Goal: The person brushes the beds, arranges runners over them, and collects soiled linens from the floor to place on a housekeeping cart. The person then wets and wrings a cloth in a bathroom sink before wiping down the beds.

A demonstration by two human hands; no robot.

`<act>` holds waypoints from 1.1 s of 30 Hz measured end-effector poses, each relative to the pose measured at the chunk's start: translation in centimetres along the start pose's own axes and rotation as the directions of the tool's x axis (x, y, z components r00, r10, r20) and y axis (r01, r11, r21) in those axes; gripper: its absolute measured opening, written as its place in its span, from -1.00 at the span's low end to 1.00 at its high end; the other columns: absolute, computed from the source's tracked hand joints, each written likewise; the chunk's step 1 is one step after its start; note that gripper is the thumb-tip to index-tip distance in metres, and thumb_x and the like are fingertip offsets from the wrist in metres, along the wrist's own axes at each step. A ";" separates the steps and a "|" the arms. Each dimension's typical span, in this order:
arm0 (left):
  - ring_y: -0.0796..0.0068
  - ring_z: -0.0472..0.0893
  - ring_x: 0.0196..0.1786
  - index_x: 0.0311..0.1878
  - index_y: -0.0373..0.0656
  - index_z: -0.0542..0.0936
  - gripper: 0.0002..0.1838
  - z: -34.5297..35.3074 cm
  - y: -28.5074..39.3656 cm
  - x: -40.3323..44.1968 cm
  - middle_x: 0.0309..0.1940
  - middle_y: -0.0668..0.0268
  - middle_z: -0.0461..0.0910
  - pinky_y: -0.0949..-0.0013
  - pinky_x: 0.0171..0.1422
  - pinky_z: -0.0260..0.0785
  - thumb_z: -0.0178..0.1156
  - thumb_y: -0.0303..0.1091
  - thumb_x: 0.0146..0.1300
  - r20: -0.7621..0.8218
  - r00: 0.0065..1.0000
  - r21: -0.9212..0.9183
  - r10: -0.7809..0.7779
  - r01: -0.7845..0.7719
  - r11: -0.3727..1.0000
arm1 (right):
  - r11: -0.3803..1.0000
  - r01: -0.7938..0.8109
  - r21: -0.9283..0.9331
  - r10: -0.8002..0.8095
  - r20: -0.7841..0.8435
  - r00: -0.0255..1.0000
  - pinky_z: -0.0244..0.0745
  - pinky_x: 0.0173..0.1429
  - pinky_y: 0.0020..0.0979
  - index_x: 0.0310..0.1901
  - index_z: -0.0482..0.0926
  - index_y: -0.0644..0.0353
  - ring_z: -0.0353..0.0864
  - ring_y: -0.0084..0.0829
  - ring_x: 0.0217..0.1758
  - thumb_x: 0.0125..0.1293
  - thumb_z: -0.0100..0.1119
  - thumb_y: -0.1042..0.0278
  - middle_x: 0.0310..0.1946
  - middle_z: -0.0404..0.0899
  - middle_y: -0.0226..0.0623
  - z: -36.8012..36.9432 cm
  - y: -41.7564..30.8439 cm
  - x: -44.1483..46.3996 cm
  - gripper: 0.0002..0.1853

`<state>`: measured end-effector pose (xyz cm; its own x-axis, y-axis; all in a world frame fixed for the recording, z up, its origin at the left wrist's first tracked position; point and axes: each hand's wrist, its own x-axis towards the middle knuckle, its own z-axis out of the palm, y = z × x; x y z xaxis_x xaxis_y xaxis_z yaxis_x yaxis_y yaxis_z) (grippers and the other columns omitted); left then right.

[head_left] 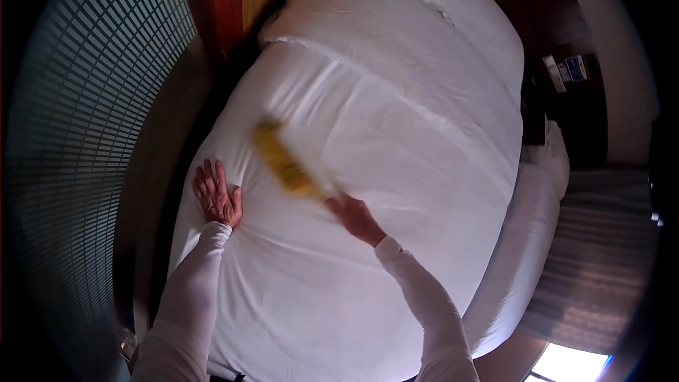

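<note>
- Yellow brush (286, 166), or a thing that looks like one, is over the bed, at 10 o'clock from the right hand. It is blurry, so I cannot tell if it touches the cloth.
- Right hand (357, 219) is closed on the end of the brush, near the middle of the view.
- Left hand (219, 201) is open and flat, with fingers a bit apart. It rests on the white sheet (431, 240) at 9 o'clock from the right hand, close to the bed's side.
- Little folds run out from the left palm, mostly toward 4 and 6 o'clock. A flat, soft press should hold the cloth without making more folds.
- Long, light strokes with the brush lying flat should work best. A hard push could bunch the cloth up, and the brush should not bump the left fingers.
- The puffy folded cover (375, 25) lies at 12 to 2 o'clock. Its edge could catch the brush, so strokes should stop before it.
- Past the bed's side at 9 o'clock is a dark gap, then a screen with small bars (106, 99). Big swings that way have less room.
- From 2 to 5 o'clock of the right hand, wide smooth cloth gives more room to move.
</note>
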<state>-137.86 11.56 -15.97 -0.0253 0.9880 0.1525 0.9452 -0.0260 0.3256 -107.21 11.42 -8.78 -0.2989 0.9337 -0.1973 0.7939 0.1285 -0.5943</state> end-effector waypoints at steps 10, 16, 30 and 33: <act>-0.25 -0.03 0.30 0.31 -0.21 0.04 -0.26 0.6 -1.1 0.3 0.30 -0.10 -0.04 -0.21 0.30 -0.20 -0.18 0.07 0.16 0.028 0.999 -0.079 0.023 -0.021 0.997 | 0.124 0.034 0.992 0.958 -0.128 0.256 -0.09 -0.81 -0.60 -0.68 0.14 -0.08 0.05 -0.66 -0.84 0.19 -0.14 -0.33 -0.84 0.05 -0.60 -22.0 17.8 7.0 -0.46; -0.25 -0.04 0.31 0.32 -0.17 0.04 -0.29 0.8 -1.3 0.2 0.30 -0.10 -0.06 -0.23 0.30 -0.22 -0.20 0.08 0.19 0.019 1.000 -0.115 0.013 -0.011 0.993 | 0.305 -0.154 0.940 0.504 -0.022 0.864 -0.01 -0.79 -0.63 -0.54 0.27 -0.15 0.13 -0.69 -0.78 0.27 -0.08 -0.13 -0.73 0.16 -0.61 -9.3 12.3 17.2 -0.66; -0.23 -0.08 0.34 0.37 -0.06 -0.03 -0.26 1.6 -1.9 -0.2 0.34 -0.05 -0.12 -0.24 0.30 -0.23 -0.27 0.17 0.21 0.027 1.000 -0.146 0.015 -0.011 0.989 | 0.569 0.447 0.690 0.218 -0.651 0.727 0.15 -0.64 -0.51 -0.40 0.37 0.22 0.26 -0.57 -0.73 0.30 -0.08 0.13 -0.69 0.31 -0.37 -11.3 -11.1 44.3 -0.70; -0.22 -0.08 0.35 0.38 -0.03 -0.05 -0.26 2.3 -2.1 -0.4 0.35 -0.03 -0.14 -0.23 0.30 -0.22 -0.28 0.17 0.21 0.023 1.000 -0.146 0.003 0.000 0.989 | 0.807 0.130 0.576 0.267 -0.552 0.790 0.26 -0.50 -0.38 -0.32 0.44 0.12 0.35 -0.48 -0.53 0.25 -0.04 0.17 -0.52 0.42 -0.35 -2.1 -5.4 50.5 -0.80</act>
<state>-139.13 11.56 -18.88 -0.0147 0.9911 0.1321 0.8874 -0.0480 0.4585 -125.49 58.59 -13.88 0.2689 0.9562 0.1159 0.2972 0.0322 -0.9543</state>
